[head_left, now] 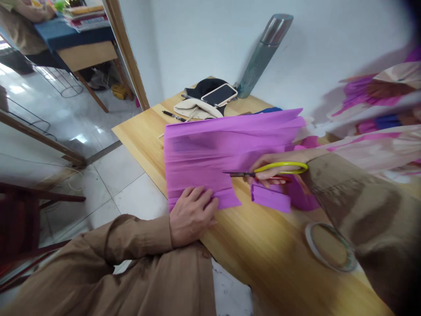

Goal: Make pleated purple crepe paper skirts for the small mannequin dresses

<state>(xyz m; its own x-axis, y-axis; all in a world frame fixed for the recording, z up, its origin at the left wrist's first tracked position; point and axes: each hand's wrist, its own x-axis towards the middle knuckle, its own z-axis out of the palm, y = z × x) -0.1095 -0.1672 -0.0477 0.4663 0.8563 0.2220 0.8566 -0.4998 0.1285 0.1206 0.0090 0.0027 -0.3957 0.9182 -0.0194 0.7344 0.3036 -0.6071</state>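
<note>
A large sheet of purple crepe paper [204, 153] lies on the wooden table, folded and creased, with a cut running in from its right side. My left hand [193, 213] rests palm down on the sheet's near edge, fingers lying on the paper. In my right hand [263, 166] is a pair of scissors [279, 167] with yellow and red handles. Their dark blades point left into the cut, and I cannot tell how far apart they are. A smaller purple strip [271, 198] lies just below my right hand, partly cut off from the sheet.
A roll of tape [330, 246] lies near my right forearm. Behind the paper are a phone [219, 95], a cream cloth item [197, 108], a pen [173, 116] and a tall flask [265, 55]. Pink and purple paper pieces [371, 92] fill the right side. Another person [24, 30] is beyond the doorway.
</note>
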